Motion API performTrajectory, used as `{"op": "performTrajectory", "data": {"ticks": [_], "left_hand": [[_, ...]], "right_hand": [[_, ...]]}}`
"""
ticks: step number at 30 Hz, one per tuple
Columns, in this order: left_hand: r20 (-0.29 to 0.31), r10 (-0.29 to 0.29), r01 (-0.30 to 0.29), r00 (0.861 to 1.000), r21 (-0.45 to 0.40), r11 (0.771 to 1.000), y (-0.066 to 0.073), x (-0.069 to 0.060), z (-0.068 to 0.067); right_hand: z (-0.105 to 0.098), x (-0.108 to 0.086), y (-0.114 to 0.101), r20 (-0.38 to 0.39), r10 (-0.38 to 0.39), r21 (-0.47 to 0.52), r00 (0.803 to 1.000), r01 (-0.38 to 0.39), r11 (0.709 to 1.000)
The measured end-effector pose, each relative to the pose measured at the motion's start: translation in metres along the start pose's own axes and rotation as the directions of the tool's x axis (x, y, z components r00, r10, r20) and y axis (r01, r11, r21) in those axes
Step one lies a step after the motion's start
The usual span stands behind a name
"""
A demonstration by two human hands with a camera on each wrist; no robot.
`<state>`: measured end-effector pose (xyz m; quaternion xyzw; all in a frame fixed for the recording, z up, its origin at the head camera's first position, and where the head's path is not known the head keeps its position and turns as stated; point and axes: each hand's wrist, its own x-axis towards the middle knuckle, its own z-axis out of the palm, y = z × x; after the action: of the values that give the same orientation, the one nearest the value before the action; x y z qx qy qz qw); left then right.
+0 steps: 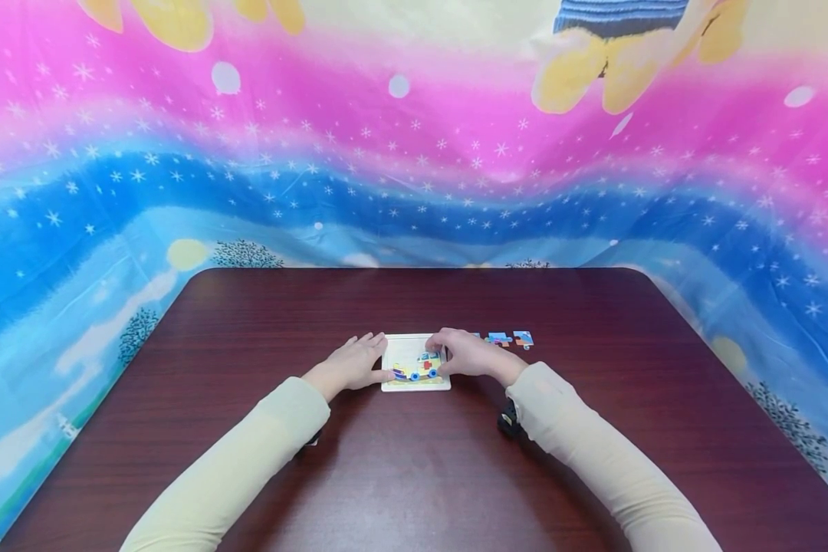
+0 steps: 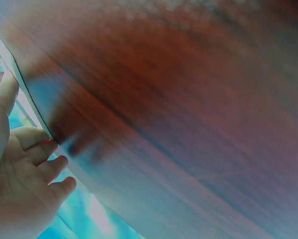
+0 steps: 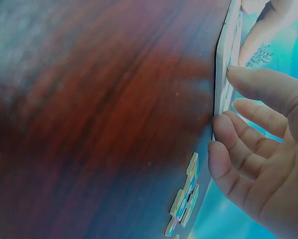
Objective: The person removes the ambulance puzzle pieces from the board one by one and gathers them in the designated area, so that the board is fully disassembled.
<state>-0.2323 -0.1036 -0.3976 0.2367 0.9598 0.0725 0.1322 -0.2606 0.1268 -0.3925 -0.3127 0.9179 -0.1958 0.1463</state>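
Note:
A small jigsaw puzzle in a pale frame (image 1: 400, 388) lies on the table, its lower part filled with pieces showing a colourful vehicle with blue wheels (image 1: 415, 376). My left hand (image 1: 350, 363) rests at the frame's left edge, fingers outstretched and thumb over the lower left pieces. From the right, my right hand (image 1: 465, 353) reaches over the frame. Its thumb (image 3: 255, 84) and forefinger stand apart, touching the puzzle's right side, and its other fingers bend loosely by the edge. Part of the puzzle's right side is hidden under this hand.
Several loose jigsaw pieces (image 1: 498, 338) lie on the dark brown table (image 1: 400, 468) just beyond my right hand. A patterned pink and blue cloth (image 1: 414, 192) hangs behind the table and along its sides.

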Motion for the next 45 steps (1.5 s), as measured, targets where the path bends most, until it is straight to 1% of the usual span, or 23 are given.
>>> {"op": "performTrajectory", "data": {"ticks": [10, 15, 24, 35, 42, 45], "left_hand": [[0.003, 0.005, -0.005, 1.0, -0.001, 1.0, 0.0014, -0.0014, -0.0006], [0.002, 0.007, -0.007, 1.0, -0.001, 1.0, 0.0016, -0.0012, -0.0008], [0.005, 0.004, -0.004, 1.0, 0.005, 1.0, 0.0011, -0.001, -0.0013], [0.0, 0.002, -0.002, 1.0, 0.004, 1.0, 0.0008, -0.0005, -0.0005], [0.006, -0.003, 0.003, 1.0, 0.008, 1.0, 0.001, -0.0004, -0.0005], [0.001, 0.0, 0.0, 1.0, 0.012, 1.0, 0.0013, -0.0011, -0.001]], "right_hand": [[0.0001, 0.0007, -0.0014, -0.001, 0.013, 0.01, 1.0, -0.013, 1.0], [-0.0004, 0.0011, -0.0002, -0.009, 0.004, 0.013, 1.0, -0.004, 1.0], [-0.0017, 0.002, -0.0003, -0.017, -0.023, -0.038, 1.0, 0.022, 0.999], [-0.0015, 0.0024, -0.0015, -0.042, -0.013, -0.072, 0.999, 0.01, 0.997], [-0.003, -0.0017, 0.0012, -0.07, -0.007, -0.038, 0.998, 0.004, 0.999], [-0.0042, -0.0045, 0.0045, -0.087, -0.011, -0.001, 0.996, 0.011, 1.0]]}}
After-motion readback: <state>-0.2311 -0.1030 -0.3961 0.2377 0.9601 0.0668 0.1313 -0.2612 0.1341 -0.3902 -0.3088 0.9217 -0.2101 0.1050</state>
